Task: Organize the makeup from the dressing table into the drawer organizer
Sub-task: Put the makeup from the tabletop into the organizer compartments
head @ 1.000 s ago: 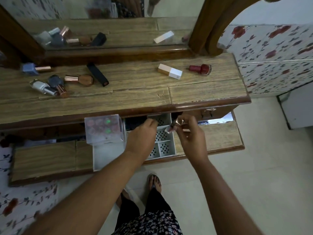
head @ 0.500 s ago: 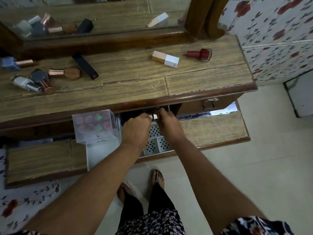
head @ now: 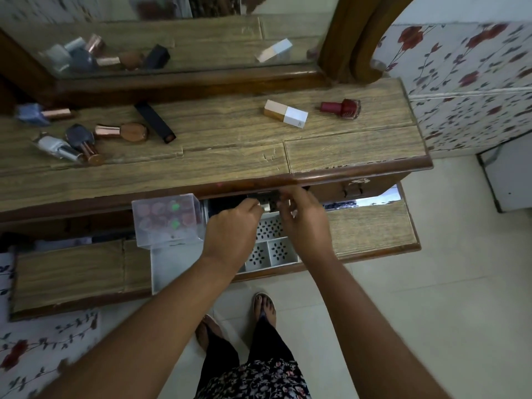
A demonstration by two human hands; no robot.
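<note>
Your left hand (head: 230, 228) and right hand (head: 305, 217) meet over the back of the white drawer organizer (head: 273, 251), fingers pressed together, pinching a small silvery makeup item (head: 266, 206) between them; what it is, can't tell. More makeup lies beyond both hands on the desk (head: 230, 156): red nail polish (head: 342, 108), white-tan box (head: 285, 113).

left hand (head: 230, 228): fingers curled | right hand (head: 305, 217): fingers curled, arms extended

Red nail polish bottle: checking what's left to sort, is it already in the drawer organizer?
No, the red nail polish bottle lies on the dressing table.
</note>
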